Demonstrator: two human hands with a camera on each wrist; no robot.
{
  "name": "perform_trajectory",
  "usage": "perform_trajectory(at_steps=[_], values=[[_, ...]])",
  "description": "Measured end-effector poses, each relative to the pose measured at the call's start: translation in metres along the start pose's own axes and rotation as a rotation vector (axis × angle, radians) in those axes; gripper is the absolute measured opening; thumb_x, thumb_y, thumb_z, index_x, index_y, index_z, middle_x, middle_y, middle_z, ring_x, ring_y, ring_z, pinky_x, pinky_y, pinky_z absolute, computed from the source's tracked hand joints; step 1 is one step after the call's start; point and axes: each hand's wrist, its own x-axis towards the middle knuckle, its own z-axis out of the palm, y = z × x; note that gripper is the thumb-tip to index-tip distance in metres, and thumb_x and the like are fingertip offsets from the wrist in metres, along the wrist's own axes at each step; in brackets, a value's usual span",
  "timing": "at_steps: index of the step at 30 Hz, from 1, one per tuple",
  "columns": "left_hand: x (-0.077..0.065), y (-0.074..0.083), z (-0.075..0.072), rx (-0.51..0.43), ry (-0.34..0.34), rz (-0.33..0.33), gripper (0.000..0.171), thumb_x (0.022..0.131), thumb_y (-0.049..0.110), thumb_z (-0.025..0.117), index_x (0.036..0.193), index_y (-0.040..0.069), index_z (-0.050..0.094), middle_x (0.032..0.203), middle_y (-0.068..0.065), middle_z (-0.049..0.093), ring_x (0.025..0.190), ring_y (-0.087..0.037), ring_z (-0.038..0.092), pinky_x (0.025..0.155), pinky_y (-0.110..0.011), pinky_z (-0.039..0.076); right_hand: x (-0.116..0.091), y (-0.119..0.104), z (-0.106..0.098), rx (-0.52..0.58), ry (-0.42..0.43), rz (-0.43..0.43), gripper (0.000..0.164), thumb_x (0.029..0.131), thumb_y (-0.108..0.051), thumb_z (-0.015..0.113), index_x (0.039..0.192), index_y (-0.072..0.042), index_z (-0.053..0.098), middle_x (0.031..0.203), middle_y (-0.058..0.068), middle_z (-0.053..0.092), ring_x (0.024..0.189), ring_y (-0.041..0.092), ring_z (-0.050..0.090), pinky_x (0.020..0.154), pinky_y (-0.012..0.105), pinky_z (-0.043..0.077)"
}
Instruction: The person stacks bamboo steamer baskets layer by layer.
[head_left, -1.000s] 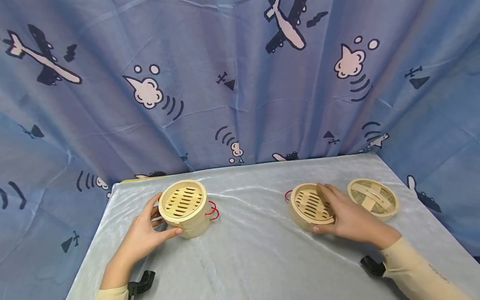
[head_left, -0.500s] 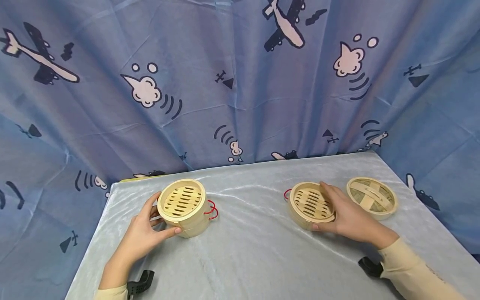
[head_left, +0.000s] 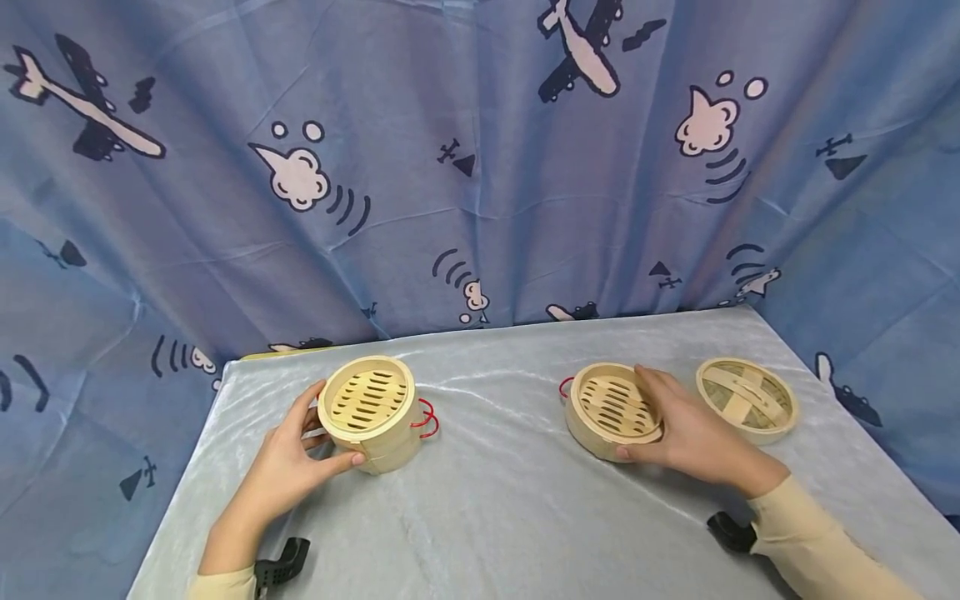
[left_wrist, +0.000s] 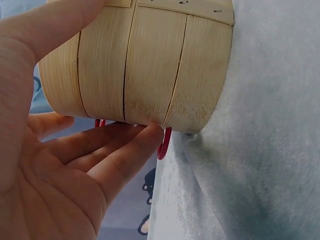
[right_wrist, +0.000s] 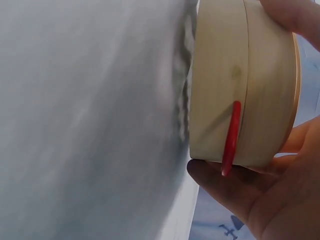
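On the left, my left hand (head_left: 279, 468) grips a stack of round bamboo steamer baskets (head_left: 392, 448), thumb at the near side and fingers round the back. Slots show in the top basket's floor, and red loops (left_wrist: 164, 145) stick out of the stack's side. Farther right, my right hand (head_left: 693, 437) holds a lower, single-looking bamboo steamer basket (head_left: 587, 432) by its rim and wall. One red loop (right_wrist: 231, 137) shows on that basket in the right wrist view. Its base sits at or just over the cloth; I cannot tell whether they touch.
A round woven bamboo lid (head_left: 746, 396) with a strap handle lies right of my right hand. Pale grey velvety cloth (head_left: 495, 500) covers the table. Blue curtains (head_left: 495, 167) printed with planes stand behind and at both sides.
My right hand has carried the single steamer basket slightly left, away from the lid. The left hand and its stack have stayed in place.
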Motion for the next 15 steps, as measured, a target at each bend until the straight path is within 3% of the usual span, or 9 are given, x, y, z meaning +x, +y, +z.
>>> perform_trajectory(at_steps=[15], values=[[0.003,-0.004,0.000,-0.013,0.002,0.003,0.119,0.077,0.036,0.104,0.171,0.019,0.033,0.139,-0.019,0.070,0.116,-0.035,0.075,0.095,-0.047,0.065,0.026,-0.029,0.007,0.012,0.019,-0.074,0.134,0.079,-0.071,0.090,0.171,0.002,0.025,0.167,0.027,0.039,0.147,0.052,0.047,0.115,0.074,0.043]])
